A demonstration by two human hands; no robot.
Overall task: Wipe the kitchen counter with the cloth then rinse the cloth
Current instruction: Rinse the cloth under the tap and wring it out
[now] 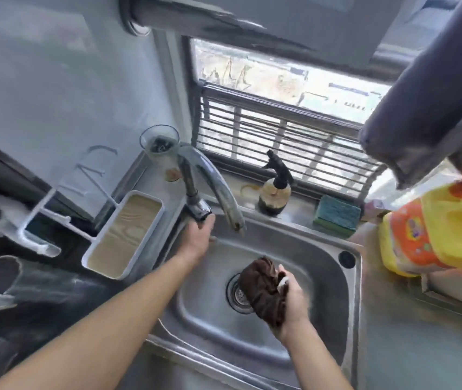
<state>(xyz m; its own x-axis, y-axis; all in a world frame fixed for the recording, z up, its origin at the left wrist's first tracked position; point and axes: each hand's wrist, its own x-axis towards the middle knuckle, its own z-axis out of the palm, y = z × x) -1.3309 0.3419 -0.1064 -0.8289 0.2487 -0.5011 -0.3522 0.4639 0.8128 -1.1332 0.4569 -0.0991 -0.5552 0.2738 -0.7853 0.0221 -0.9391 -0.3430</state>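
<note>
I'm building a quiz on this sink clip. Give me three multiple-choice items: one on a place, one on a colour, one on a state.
1. Where is the cloth?
A. over the sink basin
B. on the window sill
C. in the white tray

2. What colour is the cloth?
A. yellow
B. dark brown
C. white

3. What is the left hand doing?
A. resting flat on the counter
B. holding a spray bottle
C. touching the faucet handle

Answers:
1. A, the right hand holds it bunched above the drain of the sink.
2. B, its folds are dark brown.
3. C, its fingers meet the end of the faucet handle; no water is visible from the spout.
</note>
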